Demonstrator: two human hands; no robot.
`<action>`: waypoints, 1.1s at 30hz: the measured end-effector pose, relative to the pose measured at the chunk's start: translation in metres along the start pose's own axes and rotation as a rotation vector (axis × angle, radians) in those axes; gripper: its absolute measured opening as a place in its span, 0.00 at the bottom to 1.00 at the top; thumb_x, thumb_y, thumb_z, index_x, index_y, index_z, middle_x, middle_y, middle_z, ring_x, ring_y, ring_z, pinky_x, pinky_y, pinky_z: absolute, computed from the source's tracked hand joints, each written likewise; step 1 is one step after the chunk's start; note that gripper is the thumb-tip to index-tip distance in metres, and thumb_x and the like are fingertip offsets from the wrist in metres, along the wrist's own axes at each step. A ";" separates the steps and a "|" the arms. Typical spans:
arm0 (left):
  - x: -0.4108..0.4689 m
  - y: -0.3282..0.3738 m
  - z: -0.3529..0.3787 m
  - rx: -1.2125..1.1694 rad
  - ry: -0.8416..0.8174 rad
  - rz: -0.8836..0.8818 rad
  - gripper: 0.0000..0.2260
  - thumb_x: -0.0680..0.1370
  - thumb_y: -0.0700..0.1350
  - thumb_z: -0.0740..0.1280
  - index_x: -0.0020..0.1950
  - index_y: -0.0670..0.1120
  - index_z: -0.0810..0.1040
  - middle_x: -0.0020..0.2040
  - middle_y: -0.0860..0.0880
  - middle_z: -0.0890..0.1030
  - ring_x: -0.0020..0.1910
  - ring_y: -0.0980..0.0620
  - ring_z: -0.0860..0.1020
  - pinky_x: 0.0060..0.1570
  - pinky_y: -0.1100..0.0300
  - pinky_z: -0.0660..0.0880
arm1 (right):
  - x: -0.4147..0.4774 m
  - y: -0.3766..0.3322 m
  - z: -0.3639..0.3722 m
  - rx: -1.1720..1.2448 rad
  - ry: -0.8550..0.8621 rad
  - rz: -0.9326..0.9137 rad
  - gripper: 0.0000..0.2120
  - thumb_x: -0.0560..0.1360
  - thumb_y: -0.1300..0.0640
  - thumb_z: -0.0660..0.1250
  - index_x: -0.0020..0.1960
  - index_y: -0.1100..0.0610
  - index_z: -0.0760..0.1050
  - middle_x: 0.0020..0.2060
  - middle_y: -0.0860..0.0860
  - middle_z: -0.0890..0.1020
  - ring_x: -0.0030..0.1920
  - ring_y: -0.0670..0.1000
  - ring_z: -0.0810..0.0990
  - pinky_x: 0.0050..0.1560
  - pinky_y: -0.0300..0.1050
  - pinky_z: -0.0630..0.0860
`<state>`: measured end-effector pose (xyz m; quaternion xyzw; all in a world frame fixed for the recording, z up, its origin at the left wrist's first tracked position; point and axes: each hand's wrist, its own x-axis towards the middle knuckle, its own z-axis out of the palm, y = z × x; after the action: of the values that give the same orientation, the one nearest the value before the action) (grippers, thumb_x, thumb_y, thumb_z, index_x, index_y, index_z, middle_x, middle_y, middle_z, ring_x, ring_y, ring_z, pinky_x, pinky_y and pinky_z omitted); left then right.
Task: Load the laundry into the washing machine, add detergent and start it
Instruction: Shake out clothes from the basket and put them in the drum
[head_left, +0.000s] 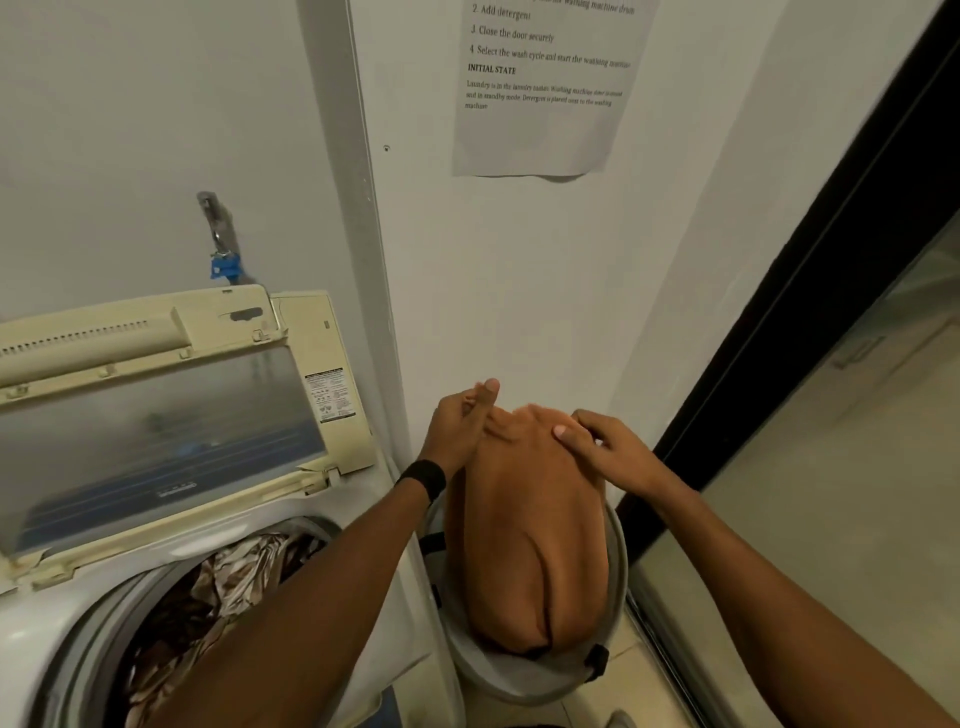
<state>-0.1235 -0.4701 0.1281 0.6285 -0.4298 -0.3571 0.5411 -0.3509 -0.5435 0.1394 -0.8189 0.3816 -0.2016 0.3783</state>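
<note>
Washing machine (47, 639) at left, lid (156, 431) up, round drum mouth free, shiny crumpled fabric (208, 587) inside. Left hand (460, 431) & right hand (610, 452) both grip top of smooth orange-brown cloth (524, 530), its lower part in round grey basket (619, 545) betw. machine & dark door frame (779, 312).

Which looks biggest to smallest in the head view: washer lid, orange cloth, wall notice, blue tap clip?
Largest: washer lid
Next, too close to rank: orange cloth and wall notice, which is cropped at the top
Smallest: blue tap clip
</note>
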 end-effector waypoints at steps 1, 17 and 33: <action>0.000 0.002 0.005 0.014 -0.045 0.013 0.21 0.83 0.60 0.63 0.39 0.46 0.77 0.36 0.53 0.80 0.38 0.57 0.78 0.47 0.60 0.74 | 0.003 -0.013 0.003 0.038 0.046 -0.043 0.24 0.82 0.41 0.64 0.41 0.62 0.72 0.35 0.57 0.75 0.35 0.46 0.73 0.39 0.43 0.70; -0.006 0.049 0.009 -0.063 -0.118 0.047 0.06 0.85 0.52 0.64 0.60 0.55 0.77 0.52 0.66 0.76 0.48 0.74 0.76 0.49 0.80 0.69 | -0.013 0.014 0.012 0.020 -0.359 0.194 0.22 0.73 0.34 0.73 0.53 0.52 0.86 0.48 0.46 0.88 0.50 0.46 0.86 0.59 0.51 0.82; -0.005 0.076 0.004 0.043 -0.271 0.080 0.18 0.79 0.60 0.70 0.65 0.53 0.82 0.61 0.51 0.84 0.61 0.52 0.82 0.65 0.52 0.79 | 0.036 -0.073 -0.028 0.111 0.042 -0.124 0.24 0.75 0.35 0.66 0.41 0.56 0.81 0.35 0.49 0.82 0.37 0.45 0.80 0.41 0.44 0.76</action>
<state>-0.1407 -0.4701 0.2024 0.5684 -0.5311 -0.4075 0.4784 -0.3106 -0.5537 0.2151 -0.8143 0.3264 -0.2626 0.4017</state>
